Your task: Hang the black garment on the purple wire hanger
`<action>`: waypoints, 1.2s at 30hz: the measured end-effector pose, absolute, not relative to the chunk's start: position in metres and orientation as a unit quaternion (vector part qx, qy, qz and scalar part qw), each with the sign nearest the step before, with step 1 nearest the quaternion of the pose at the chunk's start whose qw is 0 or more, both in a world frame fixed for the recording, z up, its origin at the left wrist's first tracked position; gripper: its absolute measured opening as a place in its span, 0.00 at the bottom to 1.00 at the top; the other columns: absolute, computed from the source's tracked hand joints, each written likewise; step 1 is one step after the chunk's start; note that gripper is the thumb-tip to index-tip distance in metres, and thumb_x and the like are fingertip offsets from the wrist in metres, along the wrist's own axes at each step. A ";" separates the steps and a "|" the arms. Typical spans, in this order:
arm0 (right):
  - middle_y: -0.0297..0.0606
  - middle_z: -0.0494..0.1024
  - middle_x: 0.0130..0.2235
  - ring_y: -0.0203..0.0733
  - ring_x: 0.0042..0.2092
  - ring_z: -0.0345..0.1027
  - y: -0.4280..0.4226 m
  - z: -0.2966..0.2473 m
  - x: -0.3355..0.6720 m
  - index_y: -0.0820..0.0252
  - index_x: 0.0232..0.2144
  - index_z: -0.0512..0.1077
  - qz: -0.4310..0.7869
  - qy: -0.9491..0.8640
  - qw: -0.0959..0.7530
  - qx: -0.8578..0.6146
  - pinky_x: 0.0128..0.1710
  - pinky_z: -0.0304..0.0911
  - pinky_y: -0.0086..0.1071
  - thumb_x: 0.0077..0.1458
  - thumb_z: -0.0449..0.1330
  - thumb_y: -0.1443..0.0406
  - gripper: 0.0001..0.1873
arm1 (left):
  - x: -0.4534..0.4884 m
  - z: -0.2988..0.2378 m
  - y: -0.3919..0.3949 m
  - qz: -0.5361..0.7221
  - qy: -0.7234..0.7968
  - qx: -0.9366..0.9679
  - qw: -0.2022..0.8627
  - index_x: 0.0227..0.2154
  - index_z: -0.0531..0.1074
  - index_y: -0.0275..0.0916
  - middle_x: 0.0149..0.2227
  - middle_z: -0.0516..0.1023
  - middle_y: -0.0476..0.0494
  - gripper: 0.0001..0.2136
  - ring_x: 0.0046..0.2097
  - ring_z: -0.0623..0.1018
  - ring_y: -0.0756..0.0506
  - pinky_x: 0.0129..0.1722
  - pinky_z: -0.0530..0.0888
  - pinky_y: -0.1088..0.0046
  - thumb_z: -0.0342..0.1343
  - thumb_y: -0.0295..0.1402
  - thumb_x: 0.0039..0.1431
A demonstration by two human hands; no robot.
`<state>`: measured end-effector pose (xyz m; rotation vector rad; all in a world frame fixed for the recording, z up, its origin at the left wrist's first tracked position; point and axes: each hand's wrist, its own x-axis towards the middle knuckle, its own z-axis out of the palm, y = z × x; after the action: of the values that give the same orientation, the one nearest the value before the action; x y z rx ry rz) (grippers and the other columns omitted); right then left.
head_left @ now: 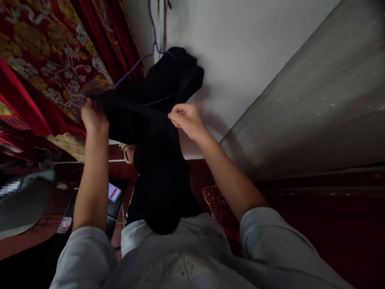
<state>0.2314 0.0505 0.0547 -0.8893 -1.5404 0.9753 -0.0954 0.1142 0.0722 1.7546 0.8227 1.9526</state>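
Note:
A black garment (156, 156) hangs in front of me, draped partly over a purple hanger (132, 70). The hanger's hook end runs up beside a metal pole. My left hand (94, 116) is closed on the garment's edge at the left, a little blurred. Pinched between the fingers of my right hand (187, 120) is another part of the same cloth, near the middle. The fabric spans between both hands, and its lower part falls toward my body. One part of the garment sticks out to the upper right, against the wall. Its exact cut is too dark to make out.
Red curtains (60, 52) with gold and silver flowers hang at the left. A pale wall (240, 52) stands ahead, with a grey covered surface (325, 108) at the right. A phone (114, 192) with a lit screen lies on a black seat (112, 210) at lower left.

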 end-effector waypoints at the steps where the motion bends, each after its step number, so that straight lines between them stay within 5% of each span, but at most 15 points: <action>1: 0.29 0.67 0.18 0.30 0.21 0.57 0.046 0.059 0.237 0.59 0.19 0.69 0.436 -0.680 0.464 -0.364 0.22 0.49 0.27 0.52 0.60 0.68 0.11 | -0.097 0.049 0.103 0.698 0.315 0.614 0.193 0.31 0.62 0.40 0.27 0.63 0.53 0.18 0.35 0.66 0.51 0.44 0.67 0.70 0.49 0.46 0.77; 4: 0.33 0.72 0.20 0.30 0.21 0.59 0.039 0.067 0.249 0.61 0.23 0.75 0.499 -0.774 0.208 -0.330 0.21 0.51 0.26 0.56 0.63 0.63 0.12 | -0.087 0.000 0.070 0.613 0.412 0.653 0.168 0.27 0.67 0.39 0.24 0.65 0.54 0.17 0.30 0.64 0.50 0.36 0.65 0.72 0.59 0.42 0.70; 6: 0.36 0.76 0.23 0.31 0.22 0.62 0.040 0.065 0.251 0.62 0.26 0.76 0.496 -0.792 0.146 -0.325 0.21 0.55 0.27 0.60 0.63 0.58 0.14 | -0.076 -0.010 0.052 0.525 0.463 0.696 0.158 0.26 0.71 0.38 0.23 0.69 0.53 0.15 0.29 0.65 0.50 0.35 0.65 0.71 0.63 0.40 0.65; 11: 0.43 0.82 0.44 0.43 0.43 0.77 0.042 0.044 0.233 0.59 0.44 0.75 0.425 -0.772 0.336 -0.332 0.41 0.74 0.36 0.51 0.72 0.54 0.22 | -0.033 0.028 0.016 0.535 0.451 0.694 0.170 0.39 0.77 0.40 0.36 0.79 0.45 0.13 0.38 0.77 0.45 0.42 0.72 0.66 0.58 0.44 0.69; 14: 0.43 0.79 0.54 0.48 0.55 0.74 0.026 0.041 0.210 0.57 0.52 0.72 0.432 -0.776 0.374 -0.265 0.56 0.72 0.45 0.50 0.73 0.58 0.28 | 0.000 0.062 -0.002 0.578 0.397 0.684 0.202 0.39 0.77 0.42 0.36 0.79 0.45 0.13 0.39 0.78 0.45 0.44 0.76 0.66 0.58 0.46 0.70; 18: 0.37 0.79 0.38 0.44 0.41 0.73 -0.001 0.057 0.193 0.58 0.37 0.72 0.407 -0.729 0.445 -0.324 0.43 0.72 0.40 0.58 0.58 0.66 0.04 | 0.025 0.083 -0.009 0.545 0.327 0.743 0.210 0.50 0.79 0.44 0.51 0.79 0.39 0.14 0.55 0.78 0.40 0.56 0.76 0.61 0.59 0.45 0.69; 20: 0.35 0.75 0.31 0.40 0.34 0.69 -0.008 0.075 0.197 0.58 0.30 0.70 0.443 -0.729 0.398 -0.337 0.34 0.68 0.35 0.56 0.56 0.67 0.03 | 0.027 0.081 -0.005 0.521 0.311 0.746 0.274 0.55 0.76 0.45 0.54 0.78 0.38 0.21 0.59 0.77 0.39 0.56 0.77 0.61 0.53 0.52 0.71; 23: 0.34 0.75 0.29 0.39 0.31 0.68 -0.009 0.109 0.222 0.58 0.27 0.71 0.494 -0.763 0.289 -0.301 0.29 0.66 0.33 0.53 0.61 0.66 0.03 | 0.022 0.068 0.004 0.407 0.315 0.767 0.383 0.43 0.80 0.41 0.39 0.82 0.38 0.32 0.45 0.82 0.40 0.45 0.80 0.64 0.39 0.60 0.72; 26: 0.33 0.72 0.25 0.38 0.27 0.65 0.001 0.136 0.257 0.58 0.23 0.71 0.447 -0.790 0.269 -0.322 0.27 0.64 0.34 0.51 0.66 0.66 0.08 | 0.009 0.056 0.012 0.273 0.336 0.836 0.338 0.24 0.74 0.41 0.23 0.74 0.43 0.28 0.29 0.77 0.43 0.34 0.76 0.67 0.48 0.58 0.70; 29: 0.34 0.74 0.27 0.40 0.30 0.68 0.029 0.141 0.278 0.58 0.24 0.74 0.330 -0.789 0.380 -0.351 0.35 0.69 0.36 0.52 0.67 0.66 0.07 | -0.016 0.050 0.019 0.205 0.359 0.873 0.259 0.24 0.73 0.42 0.23 0.73 0.47 0.18 0.27 0.73 0.45 0.31 0.71 0.70 0.56 0.47 0.67; 33: 0.37 0.80 0.41 0.46 0.49 0.73 0.097 0.103 0.255 0.55 0.39 0.76 0.231 -0.722 0.561 -0.333 0.52 0.70 0.42 0.56 0.67 0.60 0.09 | -0.042 0.053 0.020 0.208 0.392 0.866 0.231 0.30 0.73 0.40 0.29 0.76 0.47 0.12 0.31 0.74 0.45 0.33 0.68 0.70 0.54 0.41 0.67; 36: 0.39 0.79 0.39 0.47 0.49 0.73 0.140 0.069 0.220 0.57 0.39 0.74 0.260 -0.687 0.546 -0.403 0.53 0.68 0.42 0.64 0.59 0.57 0.10 | -0.042 0.064 0.010 0.256 0.404 0.858 0.188 0.29 0.69 0.40 0.29 0.74 0.47 0.16 0.31 0.73 0.46 0.34 0.67 0.70 0.51 0.42 0.71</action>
<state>0.2202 0.1403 0.0686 -0.9554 -1.6279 0.6154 -0.0423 0.0102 0.0637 2.4129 1.1375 0.7205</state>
